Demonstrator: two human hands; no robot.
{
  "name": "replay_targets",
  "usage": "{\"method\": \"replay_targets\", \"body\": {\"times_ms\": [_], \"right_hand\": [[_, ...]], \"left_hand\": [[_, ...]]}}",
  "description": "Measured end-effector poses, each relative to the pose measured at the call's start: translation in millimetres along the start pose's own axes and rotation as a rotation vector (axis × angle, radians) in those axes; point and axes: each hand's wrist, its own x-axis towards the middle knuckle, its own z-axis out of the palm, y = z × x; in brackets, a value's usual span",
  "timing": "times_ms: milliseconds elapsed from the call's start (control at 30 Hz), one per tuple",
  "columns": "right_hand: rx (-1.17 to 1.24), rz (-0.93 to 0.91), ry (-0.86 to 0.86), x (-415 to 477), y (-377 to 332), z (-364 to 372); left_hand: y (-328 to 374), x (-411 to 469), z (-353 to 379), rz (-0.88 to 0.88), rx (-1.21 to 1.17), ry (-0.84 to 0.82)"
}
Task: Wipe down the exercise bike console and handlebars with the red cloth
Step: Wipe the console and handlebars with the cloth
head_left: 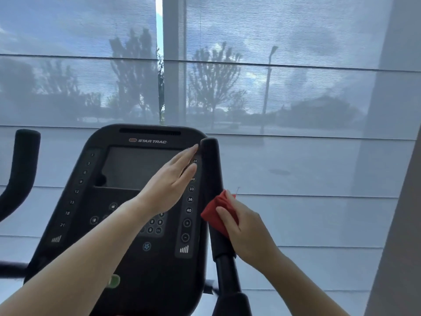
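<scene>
Nearest the camera, the right hand (247, 232) is curled round the red cloth (211, 212), pressing it against the side of the right handlebar (210, 165) about midway up its black foam grip. The cloth is bunched between the fingers (225, 216) and the bar: the fingers lie over its outer face, and a folded corner juts out above them and to the left, toward the console. Most of the cloth under the palm is hidden. This looks like the handlebar stage of the wipe. To do it well, the cloth should be wrapped as far round the grip as it will go and drawn along the full length up to the rounded tip, with a twist of the wrist so the far side gets covered too. A little farther on, the left hand (173, 179) is flat with its fingers straight and together, holding nothing, its fingertips (193, 149) right beside the top of the same bar; whether they touch it cannot be told. Behind it stands the Star Trac console (127, 201), its screen dark, and well off to the left the left handlebar (21, 160).
</scene>
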Motion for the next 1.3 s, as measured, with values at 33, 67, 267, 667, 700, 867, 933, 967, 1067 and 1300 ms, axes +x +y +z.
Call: {"method": "replay_targets", "body": {"times_ms": [33, 67, 267, 667, 700, 867, 933, 967, 1067, 1300], "right_hand": [[-0.001, 0.003, 0.001, -6.7, 3.0, -0.9], [0.002, 0.014, 0.004, -12.3, 5.4, -3.3], [-0.001, 0.085, 0.096, -5.8, -6.5, -8.2], [-0.015, 0.149, -0.03, -70.3, -29.5, -19.4], [-0.004, 0.161, -0.021, -69.1, -31.9, -19.2], [-0.15, 0.18, -0.172, -69.6, -38.6, -4.9], [-0.169, 0.181, -0.139, -74.0, -37.5, -5.1], [-0.182, 0.188, -0.111, -76.2, -38.2, -6.4], [-0.222, 0.2, -0.051, -80.6, -38.7, -12.4], [-0.12, 0.2, 0.164, -51.2, -48.3, -28.3]], "left_hand": [[-9.0, -12.6, 3.0, -0.023, 0.05, -0.027], [-18.3, -26.2, 7.8, -0.054, 0.118, -0.06], [-62.4, -96.1, 41.0, -0.228, 0.526, -0.212], [-82.0, -117.1, 47.3, -0.147, 0.599, -0.238], [-81.9, -115.9, 47.2, -0.151, 0.594, -0.24], [-79.6, -114.1, 47.9, -0.18, 0.588, -0.255], [-79.3, -114.5, 49.3, -0.2, 0.569, -0.258], [-79.0, -114.4, 49.7, -0.208, 0.556, -0.259], [-78.4, -113.2, 49.4, -0.218, 0.524, -0.269], [-79.6, -113.9, 45.5, -0.202, 0.507, -0.27]]}}
